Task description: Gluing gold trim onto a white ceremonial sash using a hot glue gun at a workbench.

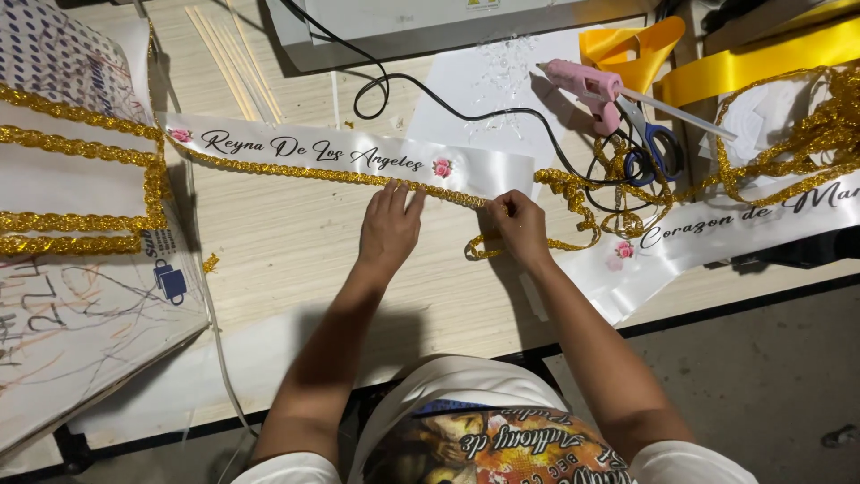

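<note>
left hand (389, 226) lies flat, fingers spread, pressing gold braid trim (358, 177) onto the white satin sash (475, 166). right hand (517, 224) pinches the trim — glue gun (587, 87) nearby.

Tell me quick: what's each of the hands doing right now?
Left hand: open, fingers flat, pressing the gold trim onto the white sash.
Right hand: closed, pinching the gold trim.

A craft workshop, by the look of it: a pale wooden worktop (296, 260) strewn with white satin sashes (358, 154), gold braid trim (81, 220), yellow ribbon (761, 58), a pink glue gun (587, 87), scissors (654, 143), over a bare concrete floor (761, 376).
</note>
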